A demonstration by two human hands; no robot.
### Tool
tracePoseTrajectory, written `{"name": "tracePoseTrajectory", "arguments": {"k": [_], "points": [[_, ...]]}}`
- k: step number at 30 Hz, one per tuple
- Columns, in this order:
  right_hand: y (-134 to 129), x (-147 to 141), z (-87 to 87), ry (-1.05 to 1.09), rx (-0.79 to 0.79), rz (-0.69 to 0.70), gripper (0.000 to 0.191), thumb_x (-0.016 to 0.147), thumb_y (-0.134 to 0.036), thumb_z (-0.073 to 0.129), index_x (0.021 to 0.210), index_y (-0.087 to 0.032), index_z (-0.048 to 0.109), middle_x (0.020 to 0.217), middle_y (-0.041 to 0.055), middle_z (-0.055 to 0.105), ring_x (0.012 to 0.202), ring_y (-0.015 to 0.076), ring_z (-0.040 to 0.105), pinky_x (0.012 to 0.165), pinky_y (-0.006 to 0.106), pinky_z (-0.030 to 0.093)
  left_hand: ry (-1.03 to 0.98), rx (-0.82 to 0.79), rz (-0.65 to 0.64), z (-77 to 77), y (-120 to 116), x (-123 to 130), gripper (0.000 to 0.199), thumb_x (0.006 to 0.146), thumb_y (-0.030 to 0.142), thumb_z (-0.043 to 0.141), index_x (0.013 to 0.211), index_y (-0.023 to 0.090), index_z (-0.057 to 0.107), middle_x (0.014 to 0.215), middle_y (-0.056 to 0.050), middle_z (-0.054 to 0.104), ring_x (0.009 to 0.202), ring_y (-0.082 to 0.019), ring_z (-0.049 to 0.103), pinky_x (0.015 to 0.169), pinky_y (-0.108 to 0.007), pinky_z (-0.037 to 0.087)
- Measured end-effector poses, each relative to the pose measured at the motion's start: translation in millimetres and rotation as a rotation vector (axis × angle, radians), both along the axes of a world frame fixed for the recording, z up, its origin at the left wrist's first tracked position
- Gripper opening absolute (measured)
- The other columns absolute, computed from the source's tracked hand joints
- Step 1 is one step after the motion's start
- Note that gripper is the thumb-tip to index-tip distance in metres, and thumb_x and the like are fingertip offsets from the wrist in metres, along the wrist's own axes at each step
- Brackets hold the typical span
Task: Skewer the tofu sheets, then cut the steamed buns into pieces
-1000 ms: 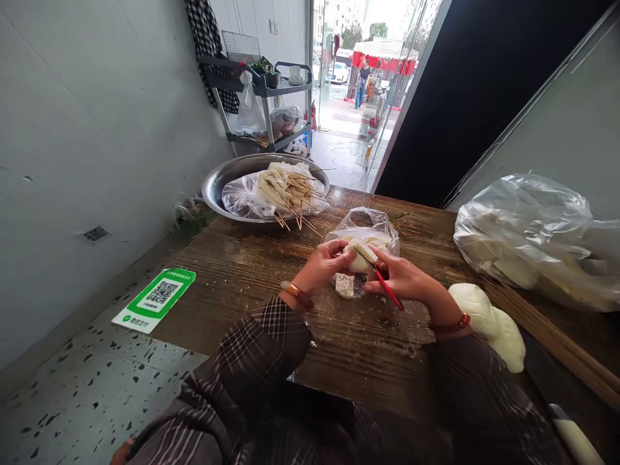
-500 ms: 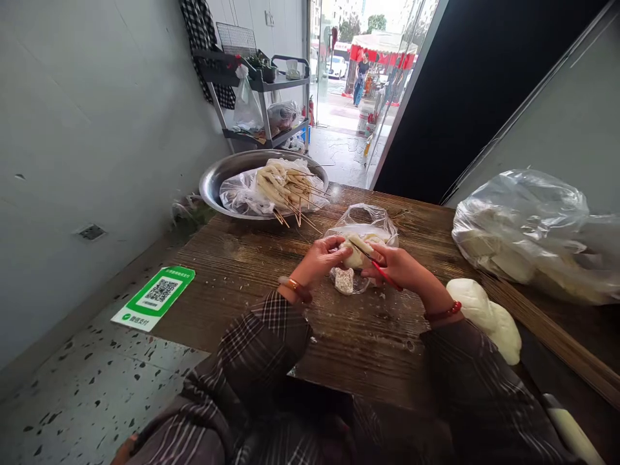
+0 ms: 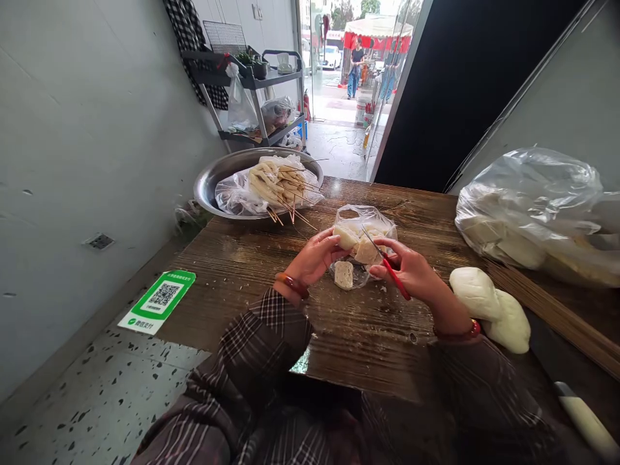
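My left hand (image 3: 314, 257) pinches a pale steamed bun piece (image 3: 345, 237) over a clear plastic bag (image 3: 363, 213) on the wooden table. In my right hand (image 3: 409, 263) is a pair of scissors with red handles (image 3: 397, 279). Their blades point up and left, just right of the bun piece and apart from it. More bun pieces (image 3: 367, 250) lie in the bag below my hands. One cut bun chunk (image 3: 343, 275) with a rough face rests at the bag's near side.
A steel basin (image 3: 206, 190) at the back left holds skewered pale food (image 3: 274, 184) on plastic. To the right are whole steamed buns (image 3: 506, 323), a large bag of buns (image 3: 527, 213), thin wooden sticks (image 3: 557, 313) and a knife handle (image 3: 588, 420). A payment card (image 3: 157, 302) lies left.
The scissors have come away from the bun piece, moving slightly right with my right hand. My left hand has shifted a little left, still holding the piece. The head view has tilted slightly.
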State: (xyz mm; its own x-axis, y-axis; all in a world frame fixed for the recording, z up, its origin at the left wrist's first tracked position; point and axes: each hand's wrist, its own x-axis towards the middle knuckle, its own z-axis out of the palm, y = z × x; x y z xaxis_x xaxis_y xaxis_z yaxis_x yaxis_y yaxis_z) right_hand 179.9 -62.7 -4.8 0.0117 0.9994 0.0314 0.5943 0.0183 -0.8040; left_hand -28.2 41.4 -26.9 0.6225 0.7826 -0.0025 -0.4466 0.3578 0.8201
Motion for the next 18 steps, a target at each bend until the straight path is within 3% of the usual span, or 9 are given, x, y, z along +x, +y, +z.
{"name": "tracePoseTrajectory", "arguments": {"k": [4, 8, 18], "points": [[-7.0, 0.5, 3.8, -0.081, -0.029, -0.007, 0.073, 0.076, -0.049, 0.075, 0.137, -0.02, 0.048, 0.085, 0.0027, 0.073, 0.076, 0.0204, 0.068, 0.078, 0.035, 0.052, -0.006, 0.025, 0.0, 4.3, -3.7, 1.8, 0.038, 0.073, 0.023, 0.081, 0.108, 0.012, 0.07, 0.111, -0.011, 0.073, 0.095, -0.02, 0.071, 0.092, -0.033, 0.055], [-12.2, 1.6, 13.3, -0.126, -0.071, 0.032, 0.075, 0.072, -0.045, 0.077, 0.136, -0.019, 0.048, 0.092, 0.0048, 0.074, 0.08, 0.0216, 0.069, 0.078, 0.036, 0.052, -0.022, 0.002, 0.027, 8.7, -7.3, 3.2, 0.041, 0.072, 0.024, 0.083, 0.109, 0.013, 0.069, 0.114, -0.011, 0.073, 0.097, -0.02, 0.071, 0.092, -0.033, 0.056], [-13.5, -1.6, 20.6, -0.281, -0.125, 0.104, 0.09, 0.07, -0.054, 0.078, 0.146, -0.017, 0.045, 0.085, 0.0036, 0.071, 0.077, 0.0219, 0.066, 0.071, 0.032, 0.047, 0.007, 0.019, 0.064, 14.2, -13.7, 7.2, 0.039, 0.073, 0.023, 0.083, 0.108, 0.014, 0.069, 0.116, -0.01, 0.073, 0.105, -0.021, 0.07, 0.097, -0.033, 0.054]]}}
